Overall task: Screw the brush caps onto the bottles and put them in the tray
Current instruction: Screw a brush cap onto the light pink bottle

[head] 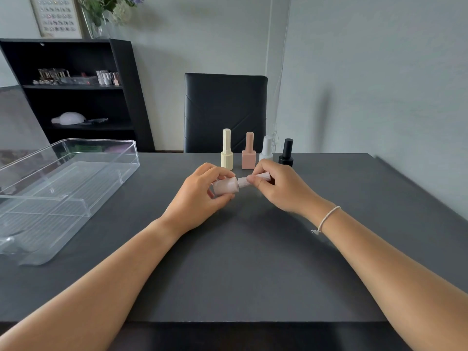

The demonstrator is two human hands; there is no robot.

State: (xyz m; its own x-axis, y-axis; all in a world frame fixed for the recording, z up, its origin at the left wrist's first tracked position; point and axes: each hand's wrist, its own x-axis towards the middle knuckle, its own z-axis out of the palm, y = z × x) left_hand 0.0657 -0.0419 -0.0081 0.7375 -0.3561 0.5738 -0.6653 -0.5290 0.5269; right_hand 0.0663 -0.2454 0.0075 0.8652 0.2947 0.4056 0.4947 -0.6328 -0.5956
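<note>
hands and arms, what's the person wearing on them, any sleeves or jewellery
Both forearms are bare, with no sleeves in view. The right wrist carries a thin white cord bracelet with a small knot hanging from it. The left hand and right hand show no rings or gloves.

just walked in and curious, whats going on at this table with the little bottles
A person is fitting a brush cap onto a pale pink bottle held sideways above the table: the left hand grips the bottle, the right hand holds the cap. Four capped bottles stand upright behind. The clear tray on the left holds no bottles yet.
</note>
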